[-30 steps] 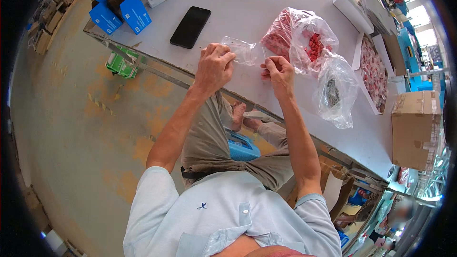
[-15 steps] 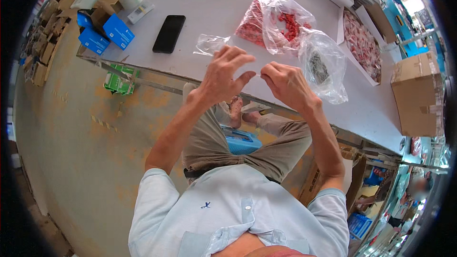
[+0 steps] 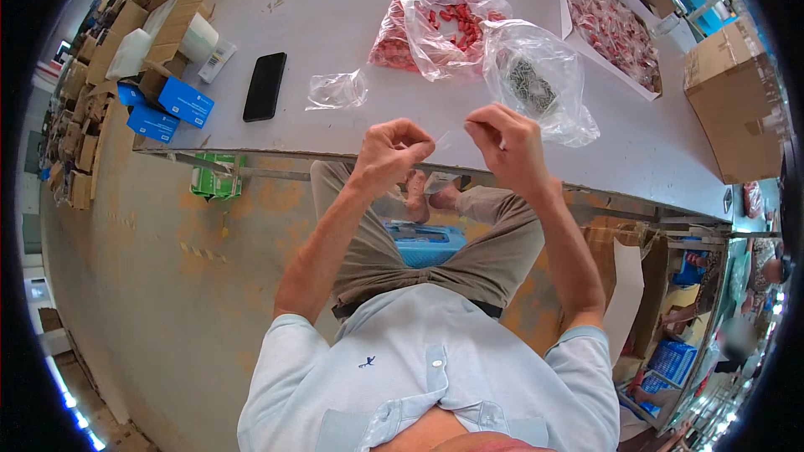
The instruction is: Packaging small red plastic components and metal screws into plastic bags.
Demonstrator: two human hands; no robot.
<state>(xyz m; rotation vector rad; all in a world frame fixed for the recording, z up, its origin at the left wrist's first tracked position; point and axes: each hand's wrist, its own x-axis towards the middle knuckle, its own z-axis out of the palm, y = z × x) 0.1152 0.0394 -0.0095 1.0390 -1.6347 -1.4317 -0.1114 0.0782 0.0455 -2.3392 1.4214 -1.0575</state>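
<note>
My left hand (image 3: 392, 153) is over the table's near edge, thumb and fingers pinched on a small clear plastic bag (image 3: 445, 141). To its right, my right hand (image 3: 509, 141) is raised with thumb and fingertips closed together; whatever they hold, if anything, is too small to make out. Beyond the hands stands an open clear bag of small red pieces (image 3: 456, 25). Beside it, nearer my right hand, an open clear bag holds small grey metal pieces, perhaps screws (image 3: 531, 86). A few flat clear bags (image 3: 337, 90) lie to the left.
A black phone (image 3: 265, 87) and blue boxes (image 3: 186, 102) lie on the left of the table (image 3: 327, 25). At the right are a shallow white box of packed red pieces (image 3: 611, 29) and a cardboard carton (image 3: 737, 105). A blue plastic stool (image 3: 423, 244) is beneath the table.
My left hand has gone from spread fingers to a pinch on the small clear bag. My right hand stays closed. The view has shifted, so the table items sit elsewhere in it.
</note>
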